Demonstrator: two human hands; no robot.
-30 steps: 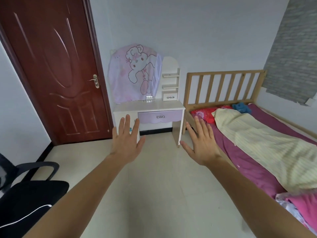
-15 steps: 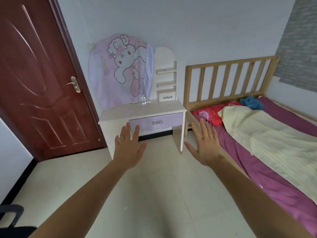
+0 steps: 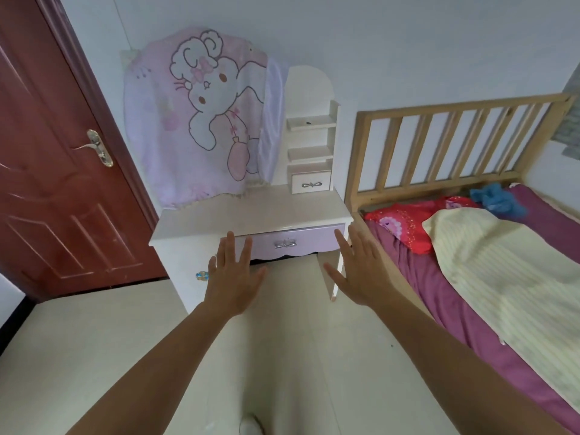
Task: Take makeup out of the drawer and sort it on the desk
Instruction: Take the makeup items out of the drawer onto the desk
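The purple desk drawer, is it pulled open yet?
No, the purple drawer sits flush in the desk, and neither the left hand nor the right hand grips its handle.

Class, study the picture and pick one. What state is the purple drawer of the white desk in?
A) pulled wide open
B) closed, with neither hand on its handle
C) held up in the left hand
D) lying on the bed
B: the purple drawer sits shut in the front of the white desk, and the left hand and right hand are spread open to either side of its handle, fingers straight, holding nothing.
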